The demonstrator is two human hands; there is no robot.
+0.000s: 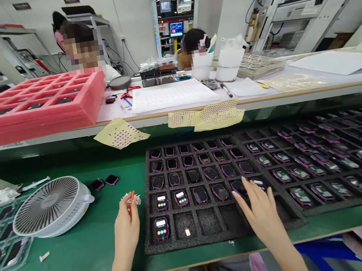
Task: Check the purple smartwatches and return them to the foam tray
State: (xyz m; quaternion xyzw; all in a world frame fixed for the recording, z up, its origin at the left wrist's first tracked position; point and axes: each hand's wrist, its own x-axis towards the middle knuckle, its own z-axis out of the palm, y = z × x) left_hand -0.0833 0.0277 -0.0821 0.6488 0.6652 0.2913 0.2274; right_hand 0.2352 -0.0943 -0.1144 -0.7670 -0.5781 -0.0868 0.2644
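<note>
My left hand is closed on a thin orange stick-like tool, held upright just left of the black foam tray. Crumpled whitish scraps show at the same fingertips. Over the tray's right part, my right hand has its fingers stretched and spread. Its fingertips are at a dark smartwatch and a lit smartwatch; whether they touch is unclear. Several watches at the tray's front left have lit screens, including one smartwatch. A small white-and-red piece lies in a front compartment.
A round grey fan stands at left, beside two loose watches and clear plastic trays. More watches fill a second foam tray at right. A shelf above bears pink foam and paper sheets. People sit beyond.
</note>
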